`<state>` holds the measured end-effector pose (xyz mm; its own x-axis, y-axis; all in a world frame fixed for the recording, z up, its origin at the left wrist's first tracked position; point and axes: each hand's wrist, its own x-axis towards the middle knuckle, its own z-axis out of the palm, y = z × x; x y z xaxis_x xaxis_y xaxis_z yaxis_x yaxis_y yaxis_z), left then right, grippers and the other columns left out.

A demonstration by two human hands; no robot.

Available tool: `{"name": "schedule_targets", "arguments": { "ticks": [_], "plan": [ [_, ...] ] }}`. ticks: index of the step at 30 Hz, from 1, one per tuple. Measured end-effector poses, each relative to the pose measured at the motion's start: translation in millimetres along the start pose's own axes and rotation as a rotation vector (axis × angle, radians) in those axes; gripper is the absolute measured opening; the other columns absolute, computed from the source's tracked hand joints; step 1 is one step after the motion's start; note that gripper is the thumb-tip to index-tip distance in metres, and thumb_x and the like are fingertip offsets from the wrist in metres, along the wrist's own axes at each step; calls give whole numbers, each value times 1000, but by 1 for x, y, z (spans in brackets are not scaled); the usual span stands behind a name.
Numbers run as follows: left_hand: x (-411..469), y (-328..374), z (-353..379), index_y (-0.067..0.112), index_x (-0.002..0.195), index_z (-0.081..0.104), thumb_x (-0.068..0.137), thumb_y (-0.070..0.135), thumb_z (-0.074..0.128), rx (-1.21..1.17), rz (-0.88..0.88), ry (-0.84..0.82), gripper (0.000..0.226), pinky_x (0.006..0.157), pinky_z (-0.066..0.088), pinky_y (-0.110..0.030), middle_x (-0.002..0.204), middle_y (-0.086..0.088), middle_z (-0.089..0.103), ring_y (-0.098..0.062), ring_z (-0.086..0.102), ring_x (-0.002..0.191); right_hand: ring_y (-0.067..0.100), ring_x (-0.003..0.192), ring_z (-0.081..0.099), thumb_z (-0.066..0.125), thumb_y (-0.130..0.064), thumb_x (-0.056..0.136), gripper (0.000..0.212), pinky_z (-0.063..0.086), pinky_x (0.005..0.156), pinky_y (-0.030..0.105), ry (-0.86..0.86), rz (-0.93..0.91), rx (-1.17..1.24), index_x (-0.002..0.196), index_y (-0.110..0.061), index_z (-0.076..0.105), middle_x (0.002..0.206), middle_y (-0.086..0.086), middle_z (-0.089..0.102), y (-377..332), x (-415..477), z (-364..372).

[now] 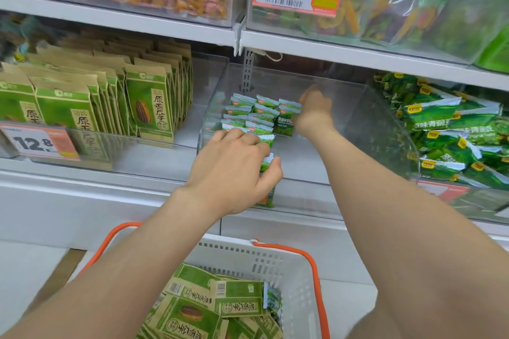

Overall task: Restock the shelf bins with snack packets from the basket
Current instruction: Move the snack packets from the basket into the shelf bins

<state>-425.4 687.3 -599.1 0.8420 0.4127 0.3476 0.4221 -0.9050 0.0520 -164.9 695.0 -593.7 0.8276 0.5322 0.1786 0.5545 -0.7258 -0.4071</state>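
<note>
**Q:** Where are the hands?

**A:** The left hand (234, 170) is curled round a stack of green packets (267, 162) at the front lip of the clear bin (303, 157). The right hand (314, 113) reaches deep inside, against the end of the standing rows (248, 115). Whether it pinches that end packet or only steadies it cannot be told.

**Q:** What could go wrong?

**A:** The rows stand on edge, with bare bin floor on their right. If the brace is pulled away, they would likely topple sideways. The stack is also slim and slick-looking. A loose grip at the lip could fan it out and spill packets toward the basket (289, 270) below.

**Q:** Anything else?

**A:** The basket shows mostly seed packets (192, 311), which look like the stock in the neighbouring bin (148, 104). A hasty grab could misfile them.
</note>
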Motion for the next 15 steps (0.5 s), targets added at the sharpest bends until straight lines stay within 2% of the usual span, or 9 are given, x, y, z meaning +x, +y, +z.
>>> {"name": "schedule_targets", "arguments": {
  "ticks": [2, 5, 8, 10, 13, 15],
  "plan": [
    [-1, 0, 0, 26, 107, 74, 98, 57, 21, -6, 3, 3, 62, 92, 41, -42, 110, 6, 72, -25, 59, 107, 33, 115, 64, 73, -11, 90, 33, 45, 74, 30, -21, 13, -48, 121, -7, 65, 121, 14, 68, 0, -1, 2],
    [-2, 0, -1, 28, 110, 73, 98, 57, 20, -16, 3, 11, 62, 92, 41, -42, 111, 7, 72, -25, 59, 106, 30, 107, 67, 78, -28, 85, 36, 42, 67, 26, -107, 0, -140, 115, -9, 67, 115, 10, 69, 2, -4, 2],
    [-3, -1, 0, 27, 110, 72, 99, 58, 22, -12, 13, 27, 60, 91, 42, -42, 109, 6, 72, -25, 59, 106, 30, 85, 56, 67, -14, 87, 21, 40, 60, 22, -153, -74, -169, 106, -5, 63, 113, 12, 64, 3, -13, -8],
    [-3, -1, 0, 25, 107, 72, 98, 57, 28, -23, 24, 85, 56, 89, 43, -43, 105, 5, 73, -26, 61, 103, 33, 80, 50, 56, -8, 86, 13, 38, 64, 26, -119, -165, -152, 97, -6, 60, 111, 20, 62, 1, -28, -21],
    [-6, -1, 3, 21, 98, 72, 99, 52, 45, -79, 56, 260, 41, 82, 43, -42, 94, 3, 71, -28, 62, 94, 44, 95, 62, 47, -12, 87, 24, 53, 77, 37, -51, -349, -94, 100, -7, 66, 103, 22, 66, -6, -65, -44],
    [-13, 0, 5, 17, 93, 69, 101, 41, 57, -134, 118, 432, 28, 74, 41, -43, 88, 1, 65, -29, 60, 88, 46, 94, 63, 43, -19, 89, 28, 57, 79, 46, 3, -466, -104, 102, -14, 68, 101, 20, 69, -11, -99, -63]
  ]
}}
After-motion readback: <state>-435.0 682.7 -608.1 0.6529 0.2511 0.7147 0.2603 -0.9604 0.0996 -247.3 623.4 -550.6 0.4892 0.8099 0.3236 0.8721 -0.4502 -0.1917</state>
